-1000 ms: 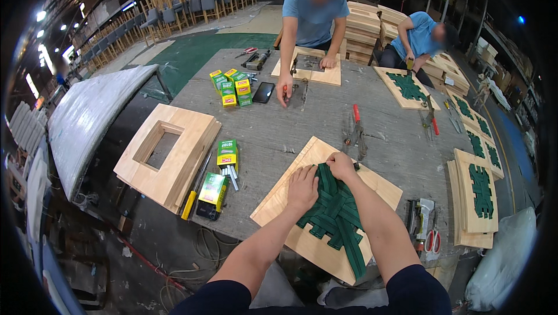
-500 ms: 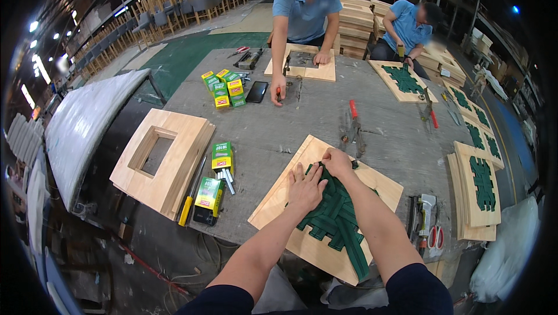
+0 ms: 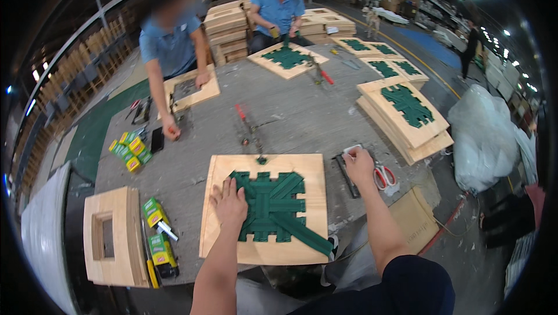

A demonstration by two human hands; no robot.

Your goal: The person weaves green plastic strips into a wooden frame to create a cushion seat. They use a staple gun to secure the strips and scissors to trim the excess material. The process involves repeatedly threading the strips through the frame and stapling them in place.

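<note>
A pale wooden panel (image 3: 314,198) lies on the table right in front of me. Green webbing straps (image 3: 270,204) are woven across its middle, and one loose strap end (image 3: 308,238) slants to the near right corner. My left hand (image 3: 231,203) rests flat on the left part of the webbing, fingers stretched out. To the right of the panel, my right hand (image 3: 359,165) closes around the silver top of a staple gun (image 3: 349,184) lying on the table. Red-handled scissors (image 3: 382,176) lie just beside that hand.
Webbed panels (image 3: 407,105) are stacked at the right, bare frames (image 3: 93,239) at the left. Green-yellow boxes (image 3: 160,248) stand near the frames. A red-handled strap tool (image 3: 241,114) lies beyond my panel. Two co-workers in blue shirts (image 3: 174,53) work at the far side.
My right hand has left the webbing and reached right to the staple gun. The left hand stays on the webbing. The view has swung right, and the panel now appears squarer to me.
</note>
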